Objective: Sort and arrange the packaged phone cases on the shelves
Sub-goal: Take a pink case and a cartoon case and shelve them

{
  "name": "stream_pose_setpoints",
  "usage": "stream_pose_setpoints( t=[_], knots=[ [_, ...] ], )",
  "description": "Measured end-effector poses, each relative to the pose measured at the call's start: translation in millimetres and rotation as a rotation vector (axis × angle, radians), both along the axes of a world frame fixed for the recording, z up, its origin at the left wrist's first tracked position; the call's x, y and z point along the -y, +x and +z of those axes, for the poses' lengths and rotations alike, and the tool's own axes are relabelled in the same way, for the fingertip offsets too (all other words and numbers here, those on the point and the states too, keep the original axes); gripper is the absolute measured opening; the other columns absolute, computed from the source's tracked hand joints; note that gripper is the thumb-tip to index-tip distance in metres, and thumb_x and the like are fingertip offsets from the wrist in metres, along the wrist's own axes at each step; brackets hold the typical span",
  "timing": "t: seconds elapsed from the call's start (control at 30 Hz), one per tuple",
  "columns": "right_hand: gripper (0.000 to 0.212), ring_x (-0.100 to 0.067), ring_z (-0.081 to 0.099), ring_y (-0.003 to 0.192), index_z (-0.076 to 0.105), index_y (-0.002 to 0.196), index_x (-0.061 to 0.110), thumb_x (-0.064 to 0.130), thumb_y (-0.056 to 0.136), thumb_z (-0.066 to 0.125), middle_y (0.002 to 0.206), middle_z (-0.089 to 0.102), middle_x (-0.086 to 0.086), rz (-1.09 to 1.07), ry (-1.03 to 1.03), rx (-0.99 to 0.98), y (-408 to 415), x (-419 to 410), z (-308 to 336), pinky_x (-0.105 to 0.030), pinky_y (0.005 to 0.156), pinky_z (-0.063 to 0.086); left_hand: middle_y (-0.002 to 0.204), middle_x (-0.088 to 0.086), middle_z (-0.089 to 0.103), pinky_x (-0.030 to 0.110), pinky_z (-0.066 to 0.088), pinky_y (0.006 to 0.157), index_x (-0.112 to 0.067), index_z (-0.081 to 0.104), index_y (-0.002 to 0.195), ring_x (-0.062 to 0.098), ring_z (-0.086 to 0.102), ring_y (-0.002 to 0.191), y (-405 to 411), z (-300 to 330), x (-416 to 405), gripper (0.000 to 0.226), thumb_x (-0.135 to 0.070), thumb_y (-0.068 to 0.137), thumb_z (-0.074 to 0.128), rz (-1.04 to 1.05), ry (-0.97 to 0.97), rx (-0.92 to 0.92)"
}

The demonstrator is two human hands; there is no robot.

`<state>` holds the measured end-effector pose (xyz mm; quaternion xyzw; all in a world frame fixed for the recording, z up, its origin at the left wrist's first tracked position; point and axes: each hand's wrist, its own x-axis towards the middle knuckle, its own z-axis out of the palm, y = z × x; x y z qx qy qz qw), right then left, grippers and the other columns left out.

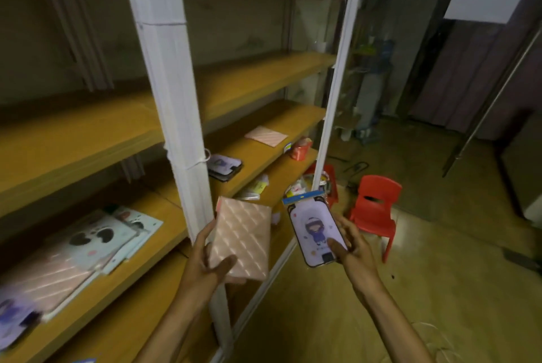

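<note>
1. Currently the left hand [205, 263] holds a pink quilted-pattern package [245, 238] in front of the white shelf post [176, 98]; the thumb lies across its lower front and the other fingers [203, 238] wrap its left edge and back.
2. Its counterpart, the right hand [352, 248], grips a packaged phone case [315, 233] printed with a cartoon girl on a lilac ground; the thumb presses the lower front, the fingers close behind its right edge, and a blue header card tops the pack.
3. Both packs are held upright and side by side, apart from each other, above the floor and just outside the shelf front.
4. On the lower left wooden shelf [140, 271] lies an overlapping pile of packaged cases [88, 248], among them a pale one with dark heart shapes and a pink striped one.
5. Further along, on the shelf right of the post, rests a small stack of lilac cartoon cases [224, 166], and beyond it a flat pink striped pack [265, 135].
6. Near that shelf's far end sits a small red-orange item [300, 149], too blurred to identify.
7. A red plastic child's chair [375, 213] stands on the floor behind the right hand.
</note>
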<state>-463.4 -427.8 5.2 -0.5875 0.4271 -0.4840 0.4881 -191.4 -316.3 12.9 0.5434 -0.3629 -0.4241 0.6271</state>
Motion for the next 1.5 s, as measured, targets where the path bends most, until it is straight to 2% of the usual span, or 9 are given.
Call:
stream_pose_setpoints(
  t=[0.07, 0.3, 0.57, 0.73, 0.9, 1.07, 1.23, 1.37, 1.5],
  knots=[
    [0.043, -0.012, 0.063, 0.109, 0.056, 0.122, 0.033, 0.008, 0.088, 0.065, 0.123, 0.062, 0.012, -0.02, 0.01, -0.002, -21.2, 34.9, 0.9, -0.036, 0.084, 0.058, 0.123, -0.011, 0.057, 0.043, 0.061, 0.064, -0.032, 0.045, 0.135, 0.011, 0.062, 0.103, -20.2, 1.9, 36.3, 0.074, 0.007, 0.077, 0.071, 0.0, 0.01, -0.006],
    [0.043, -0.006, 0.062, 0.108, 0.054, 0.121, 0.036, 0.009, 0.089, 0.062, 0.125, 0.06, 0.011, 0.051, -0.013, -0.006, -76.3, 151.0, 7.4, -0.028, 0.082, 0.058, 0.117, -0.017, 0.06, 0.015, 0.055, 0.056, -0.032, 0.049, 0.131, -0.007, 0.064, 0.094, -76.4, 5.6, 156.1, 0.075, 0.008, 0.073, 0.074, 0.09, -0.013, 0.019],
    [0.047, -0.026, 0.056, 0.121, 0.049, 0.134, 0.01, -0.003, 0.09, 0.058, 0.132, 0.057, -0.01, 0.095, 0.01, 0.015, -84.2, 274.3, 5.5, -0.05, 0.098, 0.049, 0.123, -0.007, 0.059, 0.019, 0.056, 0.056, -0.024, 0.042, 0.138, -0.004, 0.066, 0.091, -92.8, 10.1, 266.4, 0.074, 0.011, 0.078, 0.067, 0.152, -0.01, 0.021],
    [0.046, -0.014, 0.064, 0.106, 0.049, 0.133, 0.008, -0.003, 0.089, 0.058, 0.124, 0.061, -0.006, 0.133, 0.035, 0.036, -60.8, 362.9, -3.0, -0.033, 0.08, 0.059, 0.126, 0.001, 0.06, 0.03, 0.059, 0.069, -0.031, 0.037, 0.14, 0.009, 0.066, 0.1, -79.3, 2.1, 340.6, 0.076, 0.006, 0.081, 0.067, 0.208, 0.002, 0.047],
    [0.042, 0.003, 0.066, 0.094, 0.053, 0.125, 0.019, -0.002, 0.089, 0.06, 0.115, 0.063, 0.0, 0.233, -0.003, -0.031, -26.0, 462.7, -0.5, -0.014, 0.066, 0.054, 0.124, 0.005, 0.061, 0.032, 0.059, 0.057, -0.027, 0.034, 0.143, 0.014, 0.067, 0.096, -52.4, -2.2, 418.6, 0.078, 0.009, 0.081, 0.065, 0.285, 0.009, -0.045],
    [0.05, -0.01, 0.063, 0.109, 0.05, 0.135, 0.011, 0.001, 0.088, 0.063, 0.129, 0.06, -0.005, 0.316, -0.018, -0.072, 18.8, 543.9, -4.9, -0.029, 0.081, 0.058, 0.131, 0.009, 0.055, 0.034, 0.061, 0.062, -0.027, 0.031, 0.145, 0.022, 0.061, 0.108, -24.5, -3.1, 473.9, 0.081, 0.008, 0.081, 0.066, 0.405, 0.001, -0.06],
    [0.041, -0.008, 0.066, 0.102, 0.057, 0.118, 0.034, 0.008, 0.088, 0.066, 0.121, 0.063, 0.002, 0.435, -0.001, -0.076, 65.6, 603.4, -0.8, -0.023, 0.071, 0.057, 0.136, 0.015, 0.053, 0.032, 0.06, 0.064, -0.023, 0.031, 0.145, 0.028, 0.059, 0.111, -7.5, -4.2, 509.4, 0.08, 0.003, 0.08, 0.069, 0.524, 0.066, -0.025],
    [0.045, -0.01, 0.068, 0.099, 0.054, 0.127, 0.024, 0.005, 0.087, 0.066, 0.118, 0.067, -0.001, 0.51, 0.077, -0.052, 94.3, 648.0, -10.6, -0.024, 0.068, 0.058, 0.134, 0.012, 0.053, 0.024, 0.059, 0.061, -0.022, 0.028, 0.146, 0.029, 0.057, 0.113, -4.0, -10.8, 534.9, 0.081, 0.002, 0.081, 0.07, 0.628, 0.112, -0.024],
    [0.046, -0.011, 0.07, 0.096, 0.056, 0.122, 0.03, 0.001, 0.087, 0.064, 0.113, 0.069, 0.004, 0.617, 0.119, -0.028, 112.9, 684.5, -13.8, -0.023, 0.065, 0.057, 0.13, 0.005, 0.05, 0.036, 0.054, 0.085, -0.026, 0.026, 0.147, 0.023, 0.055, 0.114, -7.1, -19.6, 554.8, 0.083, -0.005, 0.081, 0.072, 0.744, 0.21, 0.04]
  ],
)
